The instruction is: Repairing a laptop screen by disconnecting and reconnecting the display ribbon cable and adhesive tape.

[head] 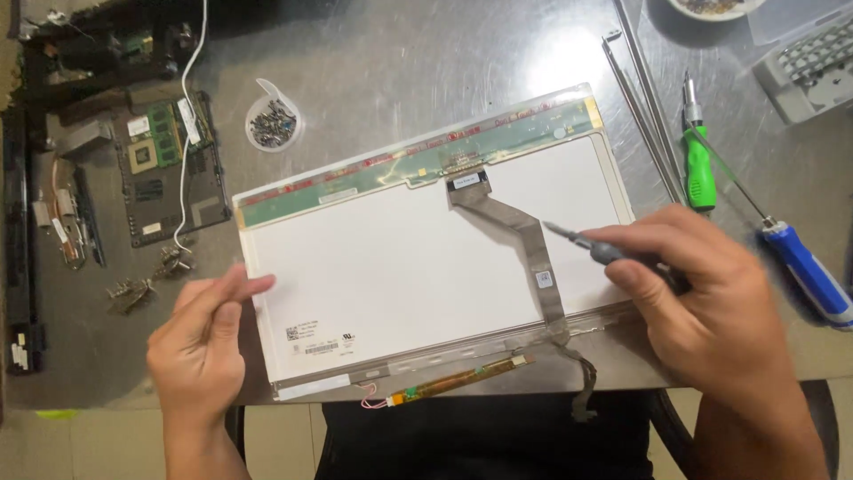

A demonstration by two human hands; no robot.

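Note:
A laptop display panel [391, 258] lies face down on the metal table, white back up, with a green circuit strip [418, 164] along its far edge. A flat ribbon cable [524, 236] runs from the strip's middle down to the near right corner. My right hand [702, 289] grips a small dark screwdriver [591, 244], its tip hovering over the panel just right of the cable. My left hand [200, 342] hovers at the panel's near left corner, fingers loosely curled, holding nothing. A thin inverter board [458, 380] with pink wires hangs at the near edge.
A small bowl of screws [273, 123] sits at the far left. A laptop motherboard [164, 164] and dark casing parts lie at the left. Two metal rails [644, 116], a green screwdriver [698, 160], a blue screwdriver [804, 267] and a keyboard piece [813, 62] lie at the right.

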